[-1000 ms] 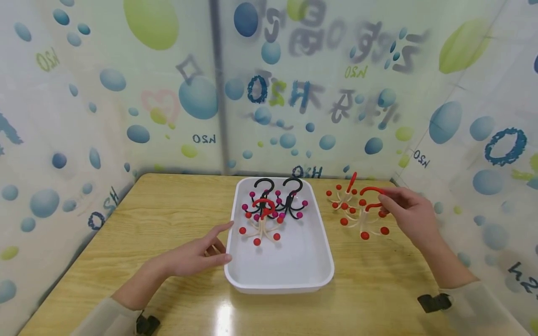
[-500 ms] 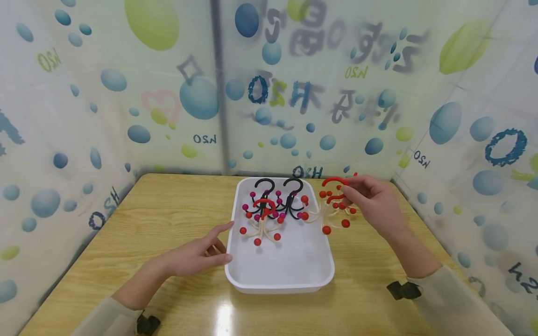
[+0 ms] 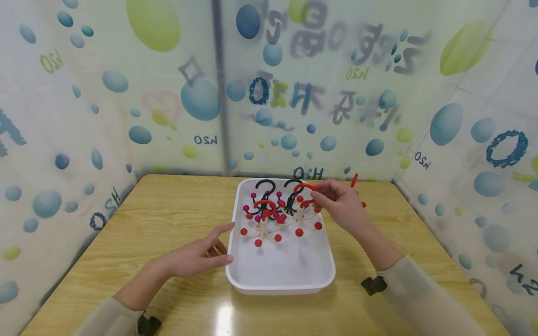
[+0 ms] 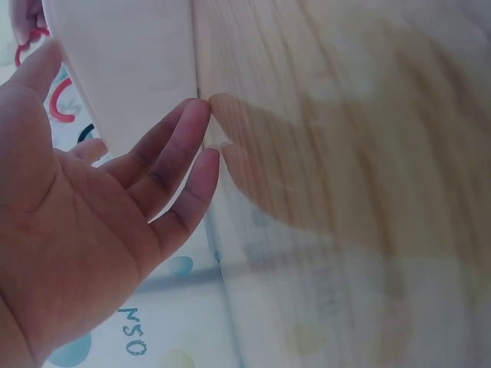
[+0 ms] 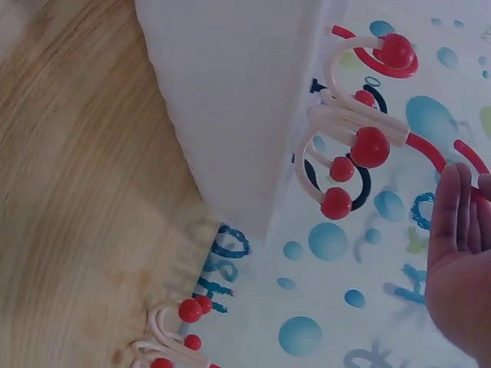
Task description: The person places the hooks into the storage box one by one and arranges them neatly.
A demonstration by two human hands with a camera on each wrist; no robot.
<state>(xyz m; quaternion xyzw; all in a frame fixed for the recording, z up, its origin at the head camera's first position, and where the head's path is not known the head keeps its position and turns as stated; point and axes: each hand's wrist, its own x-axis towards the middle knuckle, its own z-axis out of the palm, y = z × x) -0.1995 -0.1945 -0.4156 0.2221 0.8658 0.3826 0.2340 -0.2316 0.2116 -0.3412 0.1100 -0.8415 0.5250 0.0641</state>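
Note:
My right hand (image 3: 342,205) pinches the red hook of a cream multi-prong hanging hook (image 3: 299,214). Red balls tip its prongs, which spread above the right side of a white tray (image 3: 279,289). In the right wrist view this hanging hook (image 5: 360,126) shows beyond the tray's wall, the fingers at its red end. My left hand (image 3: 197,254) rests at the tray's left edge, fingers relaxed and holding nothing. The left wrist view shows its fingertips (image 4: 201,115) by the tray's outer wall (image 4: 126,61). Another red-and-cream hanging hook (image 3: 262,226) sits inside the tray.
Two black hanging hooks (image 3: 265,186) with magenta balls lie at the tray's far end. On the wooden table (image 3: 176,200), right of the tray, another red hanging hook (image 3: 354,180) is mostly hidden behind my right hand. Patterned curtains (image 3: 168,116) enclose the back and sides.
My right hand has carried the hanging hook leftward from over the table to over the tray. My left hand has stayed at the tray's edge.

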